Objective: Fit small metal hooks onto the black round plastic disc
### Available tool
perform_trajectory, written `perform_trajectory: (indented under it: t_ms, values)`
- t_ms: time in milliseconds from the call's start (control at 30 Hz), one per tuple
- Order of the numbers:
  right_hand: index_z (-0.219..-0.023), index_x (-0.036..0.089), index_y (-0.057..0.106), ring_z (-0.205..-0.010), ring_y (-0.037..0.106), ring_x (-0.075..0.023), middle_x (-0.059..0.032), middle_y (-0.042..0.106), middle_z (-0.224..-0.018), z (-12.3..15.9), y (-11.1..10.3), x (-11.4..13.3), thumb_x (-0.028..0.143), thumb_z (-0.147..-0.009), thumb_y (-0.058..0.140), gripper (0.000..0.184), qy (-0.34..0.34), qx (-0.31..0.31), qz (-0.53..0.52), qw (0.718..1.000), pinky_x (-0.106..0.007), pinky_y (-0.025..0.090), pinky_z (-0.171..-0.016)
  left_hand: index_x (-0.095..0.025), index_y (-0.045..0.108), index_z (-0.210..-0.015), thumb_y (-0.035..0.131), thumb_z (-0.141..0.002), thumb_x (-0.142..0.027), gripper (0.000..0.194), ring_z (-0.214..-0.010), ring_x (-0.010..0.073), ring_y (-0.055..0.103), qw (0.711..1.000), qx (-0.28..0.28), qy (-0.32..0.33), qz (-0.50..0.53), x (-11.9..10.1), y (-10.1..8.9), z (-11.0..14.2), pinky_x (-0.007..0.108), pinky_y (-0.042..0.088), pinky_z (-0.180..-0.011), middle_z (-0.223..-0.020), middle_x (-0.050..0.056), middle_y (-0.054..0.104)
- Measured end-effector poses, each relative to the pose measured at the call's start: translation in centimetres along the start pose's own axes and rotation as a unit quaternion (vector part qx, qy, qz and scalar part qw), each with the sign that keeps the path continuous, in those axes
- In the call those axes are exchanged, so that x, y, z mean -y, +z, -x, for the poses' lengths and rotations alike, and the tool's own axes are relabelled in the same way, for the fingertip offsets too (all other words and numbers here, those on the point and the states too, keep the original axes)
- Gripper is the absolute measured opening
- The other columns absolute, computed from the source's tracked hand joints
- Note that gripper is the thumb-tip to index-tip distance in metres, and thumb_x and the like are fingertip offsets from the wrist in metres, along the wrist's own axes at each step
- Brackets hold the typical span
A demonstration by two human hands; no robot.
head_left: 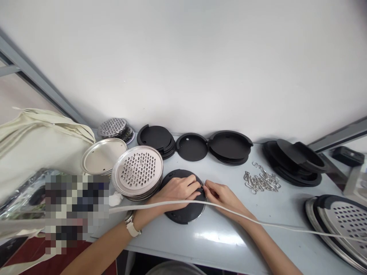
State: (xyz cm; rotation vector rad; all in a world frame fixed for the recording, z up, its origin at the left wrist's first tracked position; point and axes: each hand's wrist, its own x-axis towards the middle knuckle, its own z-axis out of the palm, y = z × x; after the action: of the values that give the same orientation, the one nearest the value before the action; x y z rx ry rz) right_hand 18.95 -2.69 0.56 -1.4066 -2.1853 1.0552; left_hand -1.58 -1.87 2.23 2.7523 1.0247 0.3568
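Observation:
My left hand (177, 189) lies on top of a round black lid (183, 212) on the grey table (229, 236), fingers curled toward its right edge. My right hand (222, 194) meets it at that edge, fingertips pinched on something small and metallic that I cannot make out. A watch sits on my left wrist (132, 225). A white cable (258, 221) runs across both forearms.
Stacks of perforated metal discs (138, 172) and plain metal plates (103, 156) stand to the left. Black lids (229, 147) line the wall, with more at right (295, 164). A pile of metal hooks (262, 181) lies right of my hands. A cream bag (37, 141) is far left.

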Motion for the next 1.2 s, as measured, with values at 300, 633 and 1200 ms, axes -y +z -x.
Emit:
perform_trajectory:
  t_ms: [300,633,1200]
  values:
    - [-0.071,0.022,0.038,-0.052,0.043,-0.0115,0.0046,0.045,-0.059,0.01,0.03,0.46,0.037,-0.096,0.032,0.030,-0.009,-0.017,-0.001,1.000,-0.023,0.032,-0.051,-0.018,0.053,-0.104,0.033,-0.098,-0.032,0.025,-0.074,0.0137,0.055,1.000,0.000,0.001,-0.003,0.12,0.35,0.06,0.026,0.044,-0.064,-0.094,0.004,0.053]
    - [-0.074,0.022,0.036,-0.054,0.046,-0.0133,0.0036,0.047,-0.061,-0.17,0.06,0.25,0.035,-0.098,0.027,0.029,-0.024,-0.009,0.036,0.999,-0.025,0.033,-0.055,-0.018,0.053,-0.104,0.034,-0.098,-0.032,0.025,-0.075,0.0132,0.055,1.000,0.002,-0.002,0.004,0.05,0.17,0.01,0.025,0.045,-0.065,-0.094,0.004,0.053]
    - [-0.077,0.022,0.040,-0.049,0.042,-0.0126,0.0038,0.045,-0.058,-0.10,0.27,-0.04,0.032,-0.098,0.027,0.026,-0.039,-0.016,0.070,0.997,-0.024,0.029,-0.051,-0.019,0.054,-0.105,0.038,-0.096,-0.033,0.023,-0.076,0.0138,0.056,1.000,-0.005,-0.012,0.003,0.09,0.37,-0.03,0.025,0.045,-0.063,-0.094,0.003,0.054]
